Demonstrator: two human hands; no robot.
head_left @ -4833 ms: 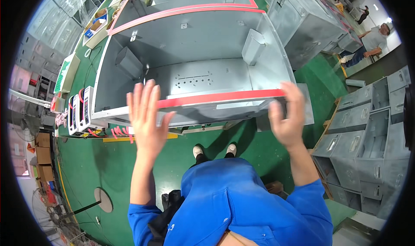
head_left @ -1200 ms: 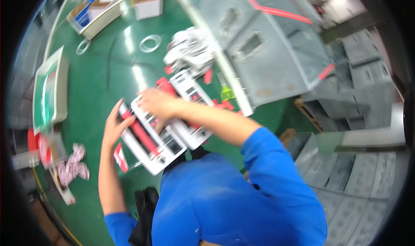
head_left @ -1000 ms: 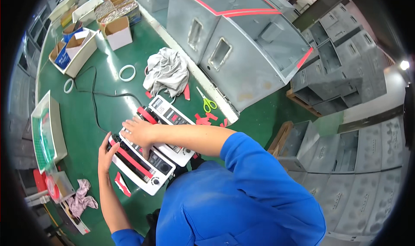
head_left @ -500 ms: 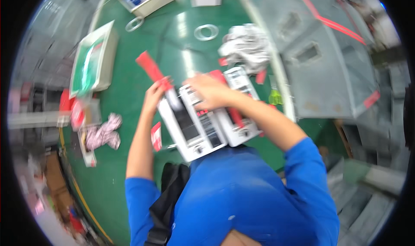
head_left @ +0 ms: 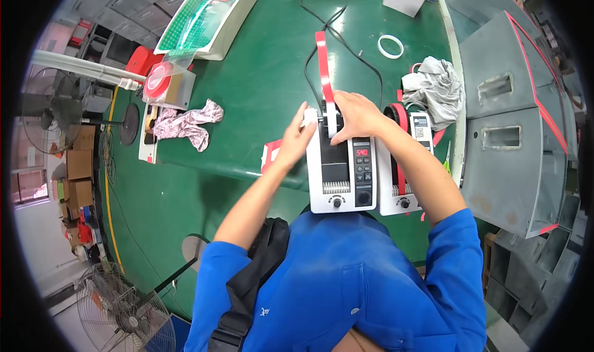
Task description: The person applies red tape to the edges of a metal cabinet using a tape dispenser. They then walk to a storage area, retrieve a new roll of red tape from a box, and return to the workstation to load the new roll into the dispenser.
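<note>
A white electric tape dispenser [head_left: 315, 172] with a lit black control panel stands upright at the table's near edge, against my front. In its upper opening sits a narrow tape roll [head_left: 331, 120], with a loose red tape strip [head_left: 322, 61] sticking up and away from me. My right hand [head_left: 356, 114] reaches over from the right, thumb and fingers closed about the roll. At the dispenser's upper left corner, my left hand [head_left: 296, 138] grips the side wall; its fingertips are partly hidden. Close on the right is a second tape dispenser [head_left: 387, 188] loaded with red tape.
A crumpled grey cloth [head_left: 436, 89] and green-handled scissors [head_left: 447, 163] lie at right. White rings [head_left: 390, 46] and a black cable [head_left: 352, 49] lie beyond. At left are a white bin [head_left: 232, 33] and a pink cloth [head_left: 185, 126]. Grey metal cabinets [head_left: 504, 129] flank the right.
My view has turned, and the dispenser now stands straight instead of slanted. My left hand has left the red strip for the dispenser's side; my right hand has moved onto the roll.
</note>
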